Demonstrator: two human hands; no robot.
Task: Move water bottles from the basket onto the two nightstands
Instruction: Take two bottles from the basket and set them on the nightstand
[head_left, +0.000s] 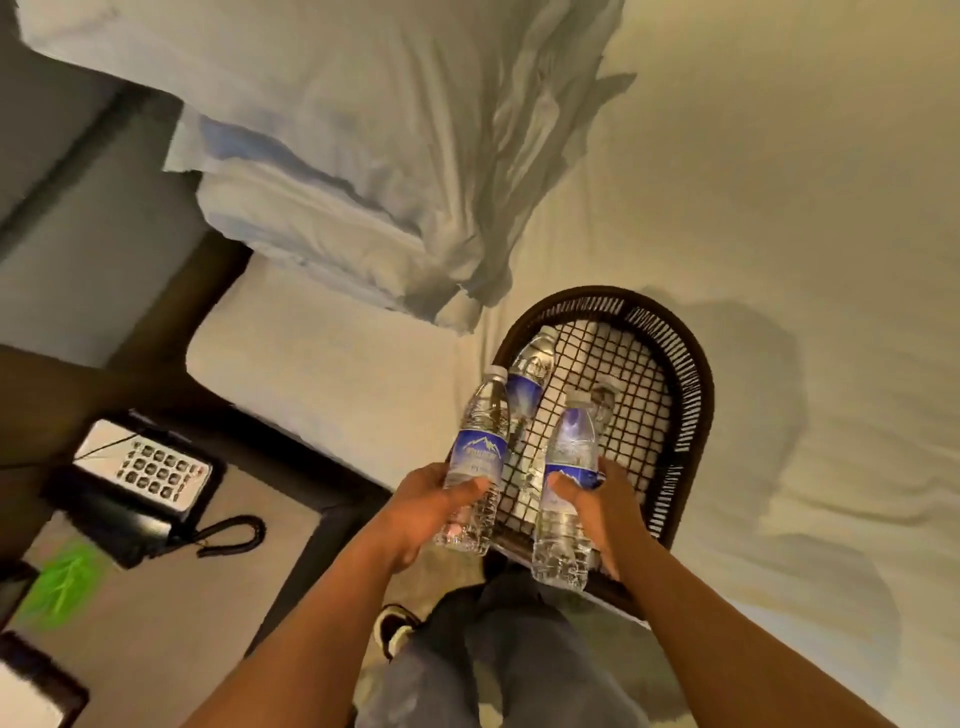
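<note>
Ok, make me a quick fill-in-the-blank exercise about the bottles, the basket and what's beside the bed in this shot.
1. Each hand, the left hand and the right hand, holds ____ water bottle.
2. The dark woven basket rests on the ____.
3. The bottle in basket lies on its side and has a ____ label.
4. On the nightstand at the left sits a corded ____.

Missing words: one; bed; blue; telephone
</note>
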